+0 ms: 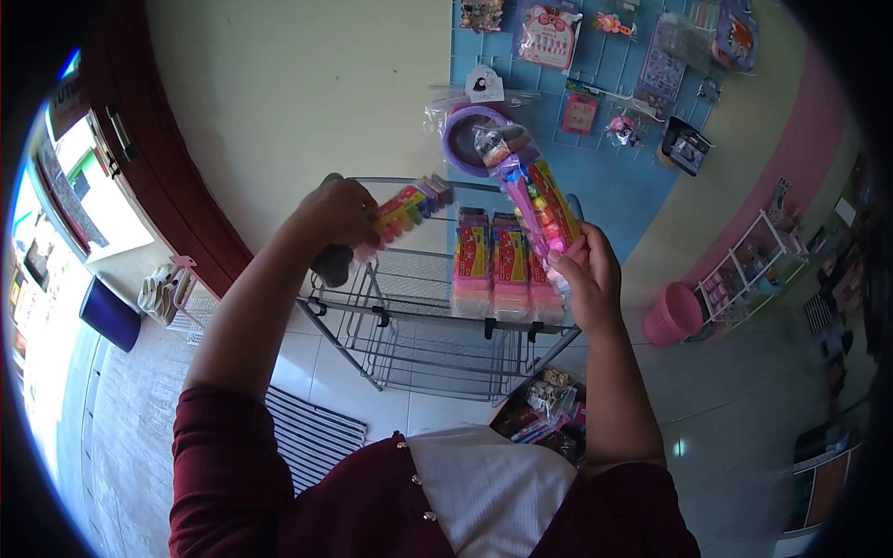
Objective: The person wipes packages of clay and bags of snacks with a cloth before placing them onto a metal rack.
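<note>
My left hand (339,216) is closed on one end of a clear pack (409,212) of rainbow-coloured pieces with a red and yellow label, held tilted above the rack's left part. In my right hand (591,274), thumb and fingers grip the lower end of a similar long pack (541,209), tilted up toward the wall. Below it, several matching packs (491,256) stand side by side on the top shelf of a grey wire rack (400,279). Dark grey padding (330,267) on the rack's left end is just under my left hand.
Hair accessories and other packaged goods (549,35) hang on a wall grid, with a purple round item (470,139) lower down. A box of goods (549,409) is on the floor under the rack. Pink bin (673,314) and white shelf (744,270) stand right; striped mat (312,428) lies left.
</note>
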`<state>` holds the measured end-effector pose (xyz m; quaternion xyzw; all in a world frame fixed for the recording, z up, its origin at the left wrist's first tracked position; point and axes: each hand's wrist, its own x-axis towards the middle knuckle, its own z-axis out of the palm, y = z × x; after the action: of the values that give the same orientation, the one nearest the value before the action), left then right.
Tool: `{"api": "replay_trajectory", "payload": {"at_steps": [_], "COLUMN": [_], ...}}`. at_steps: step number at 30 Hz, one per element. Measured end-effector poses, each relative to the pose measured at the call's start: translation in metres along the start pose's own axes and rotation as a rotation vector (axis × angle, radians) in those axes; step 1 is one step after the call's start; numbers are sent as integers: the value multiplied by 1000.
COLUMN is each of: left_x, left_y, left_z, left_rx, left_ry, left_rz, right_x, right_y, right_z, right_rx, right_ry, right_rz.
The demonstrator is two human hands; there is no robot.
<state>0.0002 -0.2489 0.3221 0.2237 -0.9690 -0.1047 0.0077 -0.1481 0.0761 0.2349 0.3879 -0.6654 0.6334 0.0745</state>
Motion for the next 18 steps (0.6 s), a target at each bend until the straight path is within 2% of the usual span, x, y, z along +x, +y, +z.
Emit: {"api": "replay_trajectory", "payload": {"at_steps": [3, 8, 10, 14, 16, 18], "left_x": [14, 37, 48, 65, 76, 83], "left_y": [-8, -4, -7, -14, -17, -24], "left_z": [-17, -4, 11, 28, 39, 53], "left_rx": [-100, 183, 367, 435, 564, 480], "left_ry": [-9, -42, 41, 35, -58, -7], "left_rz": [-22, 48, 33, -5, 87, 111], "right_x": [-1, -2, -2, -2, -1, -3], "right_y": [-5, -7, -9, -9, -4, -7], "right_z": [0, 3, 3, -1, 0, 0], "right_rx": [36, 74, 111, -44, -81, -91], "right_ry": [-11, -2, 8, -5, 3, -1], "right_rz": [36, 11, 24, 0, -31, -26]}}
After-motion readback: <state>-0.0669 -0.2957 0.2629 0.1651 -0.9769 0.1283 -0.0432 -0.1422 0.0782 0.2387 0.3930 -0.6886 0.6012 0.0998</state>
